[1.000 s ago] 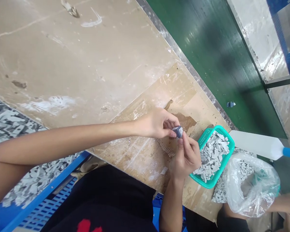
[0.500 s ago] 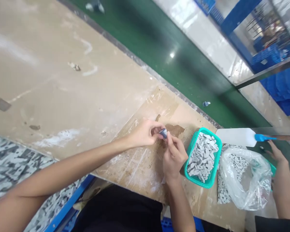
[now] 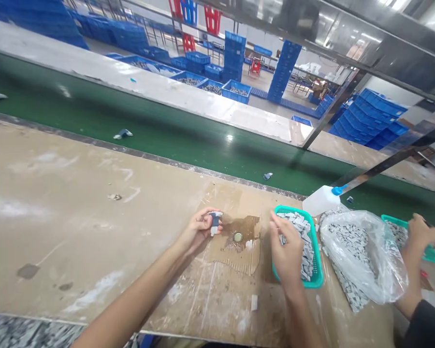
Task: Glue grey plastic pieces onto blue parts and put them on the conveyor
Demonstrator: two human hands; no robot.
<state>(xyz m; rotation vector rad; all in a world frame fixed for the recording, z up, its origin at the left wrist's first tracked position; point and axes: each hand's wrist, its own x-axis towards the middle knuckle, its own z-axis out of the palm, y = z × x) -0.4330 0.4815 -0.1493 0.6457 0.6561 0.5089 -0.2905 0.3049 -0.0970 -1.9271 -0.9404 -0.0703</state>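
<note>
Block pinched in left hand, ten o'clock of cardboard, apparently so face is kept exposed. Right hand half-open, no grip seen, at basket, three o'clock, presumably placed for reach.

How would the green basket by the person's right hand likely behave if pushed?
The basket would probably hold its shape, since its rim looks moulded and even. It seems unlikely to tip under a low push, sitting broad and low. Its loose grey-white pieces may shift or spill if jolted, as no lid covers them.
</note>
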